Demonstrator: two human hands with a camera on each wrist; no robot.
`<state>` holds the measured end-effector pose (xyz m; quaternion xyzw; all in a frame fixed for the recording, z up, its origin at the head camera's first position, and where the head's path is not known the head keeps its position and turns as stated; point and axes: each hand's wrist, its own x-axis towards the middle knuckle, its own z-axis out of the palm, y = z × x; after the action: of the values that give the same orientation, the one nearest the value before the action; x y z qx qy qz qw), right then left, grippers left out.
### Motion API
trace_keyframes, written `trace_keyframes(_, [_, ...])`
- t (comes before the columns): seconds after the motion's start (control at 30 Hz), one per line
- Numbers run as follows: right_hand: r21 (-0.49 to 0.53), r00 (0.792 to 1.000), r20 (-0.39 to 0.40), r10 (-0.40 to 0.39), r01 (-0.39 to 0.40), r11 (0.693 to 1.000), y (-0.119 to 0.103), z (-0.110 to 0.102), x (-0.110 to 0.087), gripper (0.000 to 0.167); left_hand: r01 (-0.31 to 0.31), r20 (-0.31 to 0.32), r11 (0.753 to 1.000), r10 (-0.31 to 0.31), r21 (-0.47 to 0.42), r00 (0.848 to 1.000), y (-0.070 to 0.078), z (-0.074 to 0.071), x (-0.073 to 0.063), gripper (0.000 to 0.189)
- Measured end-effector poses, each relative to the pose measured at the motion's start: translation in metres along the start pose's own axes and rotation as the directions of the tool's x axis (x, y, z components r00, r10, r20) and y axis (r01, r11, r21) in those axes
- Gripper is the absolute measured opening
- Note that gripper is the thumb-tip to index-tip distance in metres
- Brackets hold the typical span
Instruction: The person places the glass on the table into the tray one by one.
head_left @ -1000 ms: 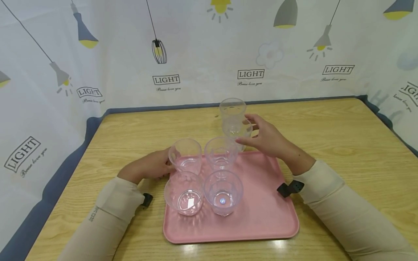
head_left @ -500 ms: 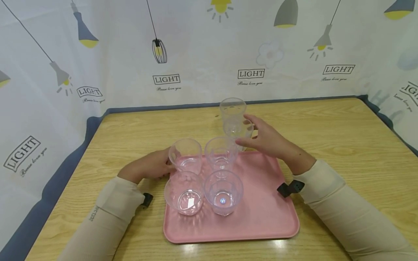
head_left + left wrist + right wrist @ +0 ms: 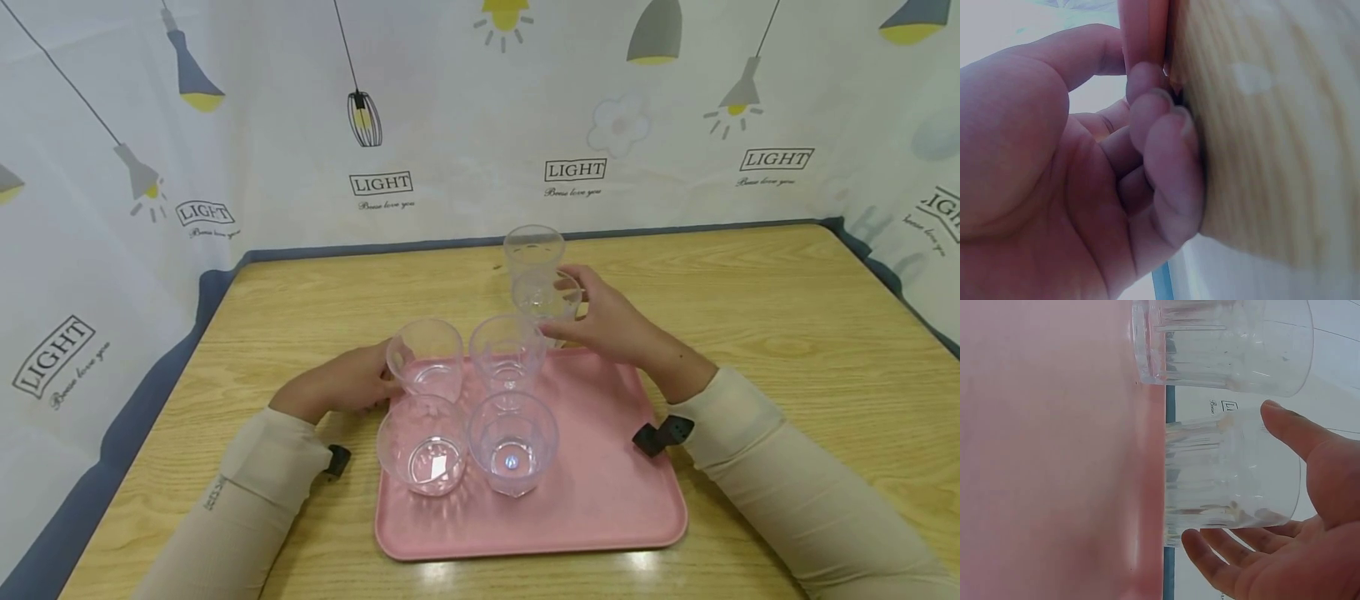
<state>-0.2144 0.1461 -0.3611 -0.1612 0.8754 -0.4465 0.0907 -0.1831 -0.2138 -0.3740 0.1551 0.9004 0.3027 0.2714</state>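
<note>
My left hand (image 3: 345, 383) grips the left edge of a pink tray (image 3: 600, 500). Its thumb lies over the rim and its fingers curl beneath, as the left wrist view shows. Behind the tray's far edge, my right hand (image 3: 618, 321) is around a clear plastic cup (image 3: 1235, 475), thumb on one side and fingers on the other. On the tray's left half stand clear cups in two rows: a front left cup (image 3: 422, 450), a front right cup (image 3: 513, 450), a back left cup (image 3: 425, 367) and a back right cup (image 3: 508, 358).
One more clear cup (image 3: 534, 250) stands on the wooden table (image 3: 750, 292) just behind the one at my right hand. A white curtain (image 3: 465, 108) printed with lamps rises past the table's far edge. The tray's right half is bare pink.
My right hand has shifted slightly left and closed in on the cup. The left hand, the tray and the cups on it have stayed in place.
</note>
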Motion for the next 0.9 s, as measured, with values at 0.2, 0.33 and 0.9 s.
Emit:
trace_keyframes(0.2, [0.030,0.999,-0.038,-0.008,0.009,0.999,0.000,-0.003,-0.002,0.091,-0.004,0.005,1.000,0.004,0.002,1.000,-0.001,-0.001,0.000,0.037])
trace_keyframes(0.33, [0.061,0.998,-0.062,0.004,0.000,0.998,0.002,-0.008,-0.007,0.095,-0.003,0.009,1.000,0.003,-0.011,1.000,0.000,-0.001,-0.001,0.035])
trace_keyframes(0.9, [0.124,0.998,-0.006,-0.055,0.056,0.991,-0.001,-0.033,-0.023,0.084,0.014,0.002,1.000,-0.014,0.016,1.000,0.001,-0.001,-0.002,0.042])
